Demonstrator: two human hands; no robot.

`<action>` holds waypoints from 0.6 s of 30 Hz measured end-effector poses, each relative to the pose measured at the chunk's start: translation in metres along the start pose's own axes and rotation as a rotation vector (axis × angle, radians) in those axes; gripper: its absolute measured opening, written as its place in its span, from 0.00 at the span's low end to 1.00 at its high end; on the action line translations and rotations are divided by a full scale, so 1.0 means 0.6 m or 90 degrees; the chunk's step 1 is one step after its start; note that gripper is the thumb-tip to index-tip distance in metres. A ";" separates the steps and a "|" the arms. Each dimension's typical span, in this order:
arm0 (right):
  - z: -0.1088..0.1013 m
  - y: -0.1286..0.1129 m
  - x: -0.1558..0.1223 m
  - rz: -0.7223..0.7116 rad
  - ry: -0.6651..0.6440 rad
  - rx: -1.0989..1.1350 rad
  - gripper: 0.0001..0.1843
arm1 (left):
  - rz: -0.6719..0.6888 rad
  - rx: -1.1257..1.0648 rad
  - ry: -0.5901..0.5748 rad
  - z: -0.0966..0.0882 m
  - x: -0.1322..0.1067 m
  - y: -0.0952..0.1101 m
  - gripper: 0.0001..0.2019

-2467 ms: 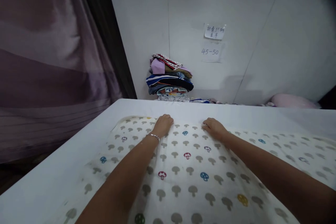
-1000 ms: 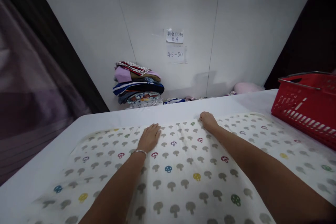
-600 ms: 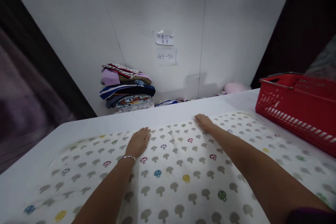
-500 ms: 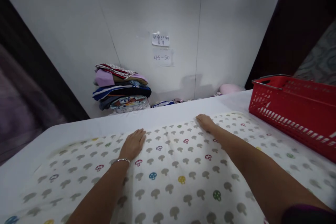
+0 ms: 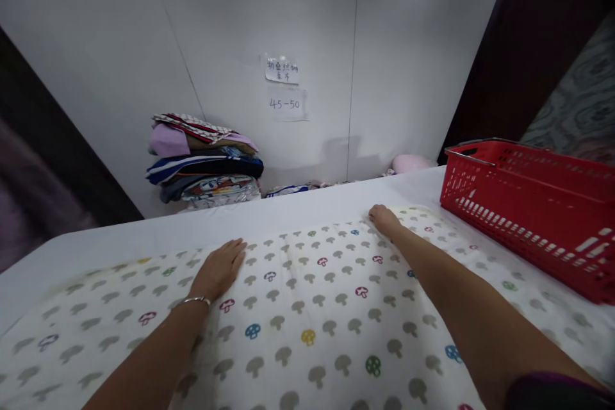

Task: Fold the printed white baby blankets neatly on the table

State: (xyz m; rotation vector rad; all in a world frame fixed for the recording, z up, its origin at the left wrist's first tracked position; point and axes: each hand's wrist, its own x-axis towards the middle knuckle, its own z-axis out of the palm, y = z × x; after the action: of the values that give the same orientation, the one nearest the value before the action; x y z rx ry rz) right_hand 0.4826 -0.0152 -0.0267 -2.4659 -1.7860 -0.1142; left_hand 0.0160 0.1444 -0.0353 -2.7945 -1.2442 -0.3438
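Note:
A white cloth printed with grey and a few coloured mushrooms lies spread over the table, its far edge running below the back of the tabletop. My left hand, with a silver bangle at the wrist, rests flat on the cloth near that far edge, fingers stretched out. Farther right, my right hand lies on the cloth at its far edge, palm down with the fingers extended and low. Nothing is held in either hand. Faint creases run through the middle of the cloth.
A red plastic basket with a metal handle stands on the white table at right. Behind the table is a stack of folded textiles; a pink bundle lies farther right. Paper notes hang on the wall.
My hands have moved farther apart along the far edge, the left to the left and the right slightly to the right. The view has turned slightly right.

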 end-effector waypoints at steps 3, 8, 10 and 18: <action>0.004 -0.003 0.007 0.018 0.027 -0.009 0.11 | 0.006 0.010 -0.009 -0.004 0.002 0.001 0.27; 0.016 0.003 0.024 0.059 0.037 0.012 0.12 | -0.002 0.026 -0.012 -0.003 0.003 -0.003 0.28; 0.018 0.012 0.023 0.058 0.031 0.033 0.13 | -0.006 0.025 -0.016 -0.001 0.005 -0.005 0.28; 0.004 0.096 -0.006 0.069 0.035 0.058 0.16 | -0.011 0.013 -0.006 0.003 0.008 -0.011 0.27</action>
State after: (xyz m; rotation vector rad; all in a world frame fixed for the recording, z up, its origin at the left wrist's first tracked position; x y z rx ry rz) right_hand 0.5364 -0.0363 -0.0315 -2.4633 -1.5952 -0.0897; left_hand 0.0143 0.1524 -0.0360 -2.7731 -1.2679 -0.3184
